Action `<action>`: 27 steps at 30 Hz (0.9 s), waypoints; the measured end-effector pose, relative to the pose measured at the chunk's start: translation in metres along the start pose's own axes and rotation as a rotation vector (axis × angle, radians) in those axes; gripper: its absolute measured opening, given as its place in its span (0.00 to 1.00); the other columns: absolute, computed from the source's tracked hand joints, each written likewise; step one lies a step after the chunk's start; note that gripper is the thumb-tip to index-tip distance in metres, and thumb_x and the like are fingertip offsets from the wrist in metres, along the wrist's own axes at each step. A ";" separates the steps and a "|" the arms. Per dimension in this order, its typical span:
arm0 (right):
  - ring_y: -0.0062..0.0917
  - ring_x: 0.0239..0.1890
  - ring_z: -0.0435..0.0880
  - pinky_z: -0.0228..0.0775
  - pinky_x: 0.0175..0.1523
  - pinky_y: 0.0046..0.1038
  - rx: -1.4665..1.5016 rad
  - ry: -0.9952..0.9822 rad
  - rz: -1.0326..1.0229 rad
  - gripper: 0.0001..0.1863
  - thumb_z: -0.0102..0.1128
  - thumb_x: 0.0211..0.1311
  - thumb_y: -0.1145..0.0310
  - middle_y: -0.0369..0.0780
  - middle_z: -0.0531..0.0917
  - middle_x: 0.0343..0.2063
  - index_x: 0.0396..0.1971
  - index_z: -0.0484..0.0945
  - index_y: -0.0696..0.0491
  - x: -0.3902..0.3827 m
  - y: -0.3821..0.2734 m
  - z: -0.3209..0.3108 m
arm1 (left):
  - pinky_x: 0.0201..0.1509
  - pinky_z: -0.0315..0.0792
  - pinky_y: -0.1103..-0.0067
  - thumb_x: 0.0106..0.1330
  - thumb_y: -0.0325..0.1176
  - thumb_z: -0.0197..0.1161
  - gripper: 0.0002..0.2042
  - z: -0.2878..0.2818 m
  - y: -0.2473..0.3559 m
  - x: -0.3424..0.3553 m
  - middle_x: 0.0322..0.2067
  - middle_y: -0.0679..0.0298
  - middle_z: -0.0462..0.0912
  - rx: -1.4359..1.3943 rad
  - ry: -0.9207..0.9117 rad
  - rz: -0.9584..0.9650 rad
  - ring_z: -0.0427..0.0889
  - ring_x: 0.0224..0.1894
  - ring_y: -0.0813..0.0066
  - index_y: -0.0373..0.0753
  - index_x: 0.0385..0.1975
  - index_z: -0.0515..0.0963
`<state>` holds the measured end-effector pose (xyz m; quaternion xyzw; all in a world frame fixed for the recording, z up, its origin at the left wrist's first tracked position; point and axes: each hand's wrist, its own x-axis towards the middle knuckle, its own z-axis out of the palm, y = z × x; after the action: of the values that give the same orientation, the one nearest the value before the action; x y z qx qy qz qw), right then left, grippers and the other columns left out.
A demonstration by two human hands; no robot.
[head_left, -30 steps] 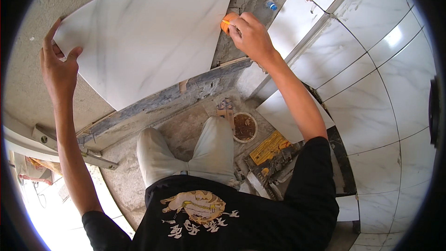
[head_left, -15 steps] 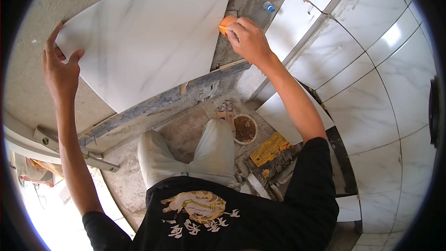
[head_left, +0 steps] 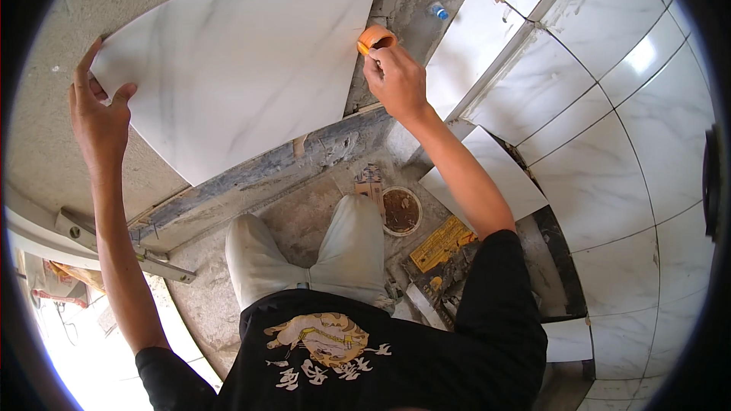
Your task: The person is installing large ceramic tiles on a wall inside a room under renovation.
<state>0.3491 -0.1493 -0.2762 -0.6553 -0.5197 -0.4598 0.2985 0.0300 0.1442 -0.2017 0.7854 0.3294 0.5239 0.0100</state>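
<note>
White marble-look tile lay under both your hands, a large square with faint grey veining, set on rough grey mortar bed and resting along a long, mortar-smeared straightedge at its near edge. Your left hand gripped the tile's far left corner, fingers curled over the edge and thumb pressed on the face. Your right hand was closed around an orange tool, holding it right at the tile's right edge; whether that tool touched the tile or just sat beside it, you could not tell from above. Just past it a small blue cap-like piece sat near the joint with the laid tiles, which spread out glossy to your right. Below your arms, between your knees and the laid floor, stood a round tub with brown contents, a yellow flat pack and a loose tile lying at an angle, well apart from the one you held.
</note>
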 end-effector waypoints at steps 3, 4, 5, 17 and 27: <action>0.35 0.23 0.80 0.72 0.26 0.34 -0.013 0.006 0.016 0.08 0.68 0.51 0.75 0.41 0.78 0.19 0.27 0.76 0.54 -0.004 0.000 0.002 | 0.43 0.78 0.73 0.53 0.24 0.72 0.36 0.001 -0.001 0.000 0.46 0.62 0.81 -0.010 0.012 0.027 0.77 0.35 0.74 0.56 0.64 0.70; 0.35 0.23 0.80 0.72 0.26 0.34 -0.011 0.004 0.016 0.08 0.68 0.51 0.75 0.41 0.78 0.19 0.27 0.76 0.54 -0.006 -0.001 0.003 | 0.43 0.79 0.73 0.53 0.25 0.73 0.36 0.001 -0.001 0.000 0.46 0.62 0.81 -0.006 -0.008 0.018 0.78 0.38 0.73 0.58 0.64 0.70; 0.35 0.22 0.80 0.72 0.26 0.34 -0.005 -0.013 0.015 0.08 0.68 0.51 0.75 0.41 0.78 0.19 0.27 0.76 0.54 -0.008 -0.002 0.004 | 0.44 0.80 0.72 0.52 0.25 0.74 0.37 0.000 -0.001 0.001 0.45 0.62 0.80 -0.001 -0.029 0.010 0.78 0.40 0.72 0.60 0.63 0.70; 0.36 0.22 0.80 0.72 0.26 0.33 0.052 -0.032 0.046 0.07 0.67 0.53 0.76 0.43 0.79 0.20 0.27 0.76 0.55 -0.016 -0.001 0.005 | 0.43 0.81 0.72 0.53 0.24 0.73 0.36 0.002 0.001 0.000 0.45 0.60 0.80 -0.003 -0.010 0.013 0.80 0.40 0.71 0.59 0.63 0.70; 0.37 0.22 0.81 0.73 0.26 0.33 0.059 -0.058 0.018 0.07 0.67 0.53 0.77 0.43 0.80 0.21 0.29 0.77 0.56 -0.016 0.000 0.002 | 0.43 0.81 0.71 0.52 0.24 0.73 0.36 0.001 0.002 0.000 0.44 0.60 0.81 -0.025 -0.024 -0.017 0.81 0.40 0.70 0.58 0.63 0.70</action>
<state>0.3491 -0.1539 -0.2914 -0.6637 -0.5356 -0.4225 0.3067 0.0322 0.1431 -0.2012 0.7888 0.3292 0.5183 0.0280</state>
